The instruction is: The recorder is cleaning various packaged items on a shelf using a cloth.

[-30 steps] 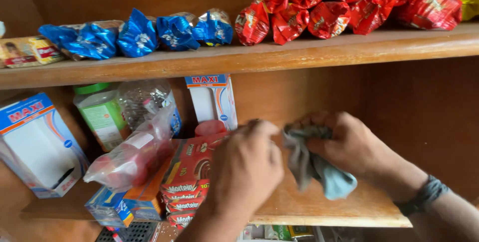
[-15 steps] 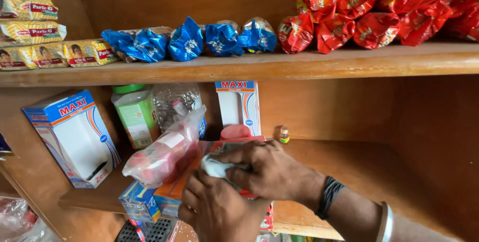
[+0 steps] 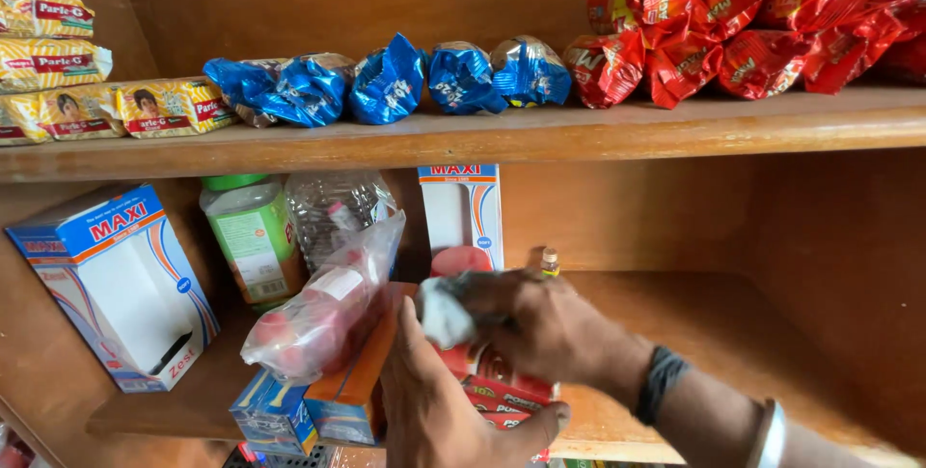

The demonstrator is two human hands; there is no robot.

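Right hand (image 3: 540,328) kept a closed grip on a crumpled grey cloth (image 3: 446,314) over the red packets (image 3: 502,391) on the lower shelf (image 3: 704,333), while the left hand (image 3: 434,410), fingers loosely extended and holding nothing, rested beside them, wiping apparently underway.

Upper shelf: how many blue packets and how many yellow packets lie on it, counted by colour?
Blue packets: 5
Yellow packets: 5 (one is cut by the left edge)
Total: 10
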